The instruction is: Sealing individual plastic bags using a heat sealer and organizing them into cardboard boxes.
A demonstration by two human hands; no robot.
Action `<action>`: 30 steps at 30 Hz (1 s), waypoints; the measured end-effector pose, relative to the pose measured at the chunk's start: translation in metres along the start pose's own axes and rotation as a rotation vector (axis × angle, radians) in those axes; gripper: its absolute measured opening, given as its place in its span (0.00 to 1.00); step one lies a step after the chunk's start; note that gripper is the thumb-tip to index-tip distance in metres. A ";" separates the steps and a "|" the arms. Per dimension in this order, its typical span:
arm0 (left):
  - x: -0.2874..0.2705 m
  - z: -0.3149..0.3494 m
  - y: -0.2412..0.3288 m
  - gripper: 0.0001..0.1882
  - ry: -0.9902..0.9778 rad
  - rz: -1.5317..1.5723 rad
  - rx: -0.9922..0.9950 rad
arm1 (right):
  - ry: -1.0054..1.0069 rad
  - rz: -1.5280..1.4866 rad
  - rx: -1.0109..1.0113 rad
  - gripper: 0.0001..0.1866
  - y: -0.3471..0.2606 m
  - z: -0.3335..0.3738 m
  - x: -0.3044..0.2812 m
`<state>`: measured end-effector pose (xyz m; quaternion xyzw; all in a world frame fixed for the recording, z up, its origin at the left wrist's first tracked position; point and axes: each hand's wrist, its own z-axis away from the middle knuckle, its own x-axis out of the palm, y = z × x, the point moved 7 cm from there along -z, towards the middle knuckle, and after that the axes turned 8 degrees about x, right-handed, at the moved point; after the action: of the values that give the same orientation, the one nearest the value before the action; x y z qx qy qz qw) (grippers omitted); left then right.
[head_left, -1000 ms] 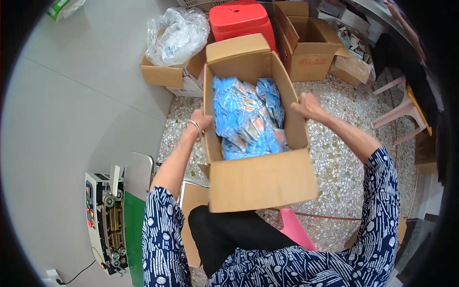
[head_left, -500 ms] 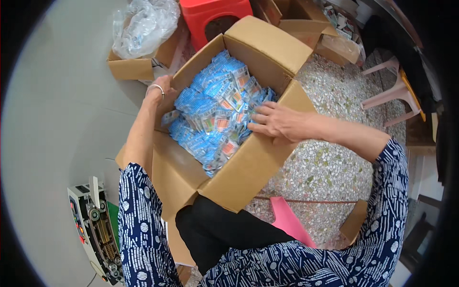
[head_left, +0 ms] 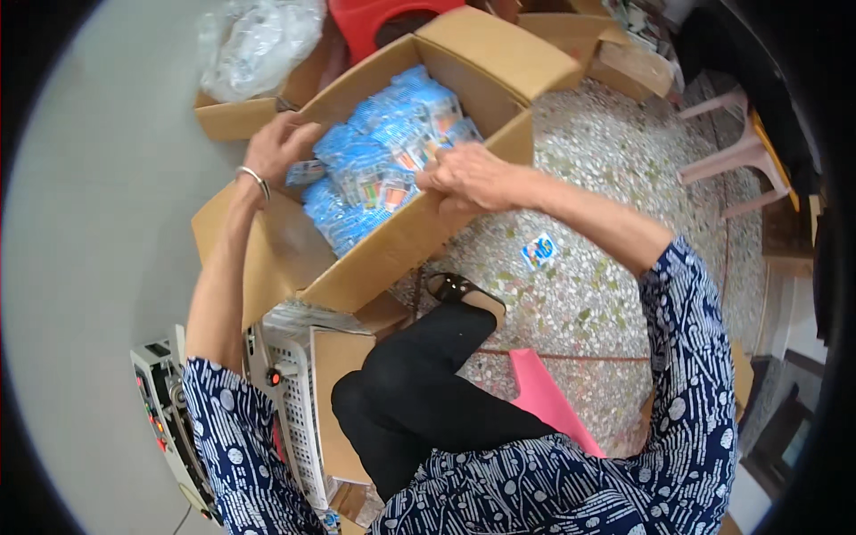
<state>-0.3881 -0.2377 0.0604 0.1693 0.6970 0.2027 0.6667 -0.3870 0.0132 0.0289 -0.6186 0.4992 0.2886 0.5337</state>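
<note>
A large open cardboard box [head_left: 379,254] is tilted in front of me, filled with small clear-and-blue packets [head_left: 383,134] that have orange and green bits. At its left rim, my left hand [head_left: 278,150], with a bangle on the wrist, is closed over the edge. My right hand [head_left: 473,176] curls over the right wall, its fingertips on the inner side beside the packets. Some fingers of both hands are hidden or slightly blurred. One loose packet [head_left: 305,172] lies by the left wall, close to my left hand.
Behind the box stand a red stool [head_left: 352,27] and a carton with clear plastic bags [head_left: 259,53]. A white machine [head_left: 160,401] and a white plastic basket [head_left: 308,428] are at lower left. A small packet [head_left: 538,251] lies on the speckled floor; a pink stool [head_left: 548,401] is near my leg.
The box has moved away and to the left with both hands on it, uncovering my foot, the basket and a packet on the floor. My right hand has left the packets for the rim.
</note>
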 end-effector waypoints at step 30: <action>0.107 0.012 0.000 0.40 -0.320 -0.423 0.212 | 0.298 -0.561 -0.025 0.13 -0.209 0.070 0.032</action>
<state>-0.3820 -0.1833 -0.0320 0.1188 0.6202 -0.0443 0.7741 -0.1706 0.0549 0.0594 -0.7740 0.3781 0.0425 0.5060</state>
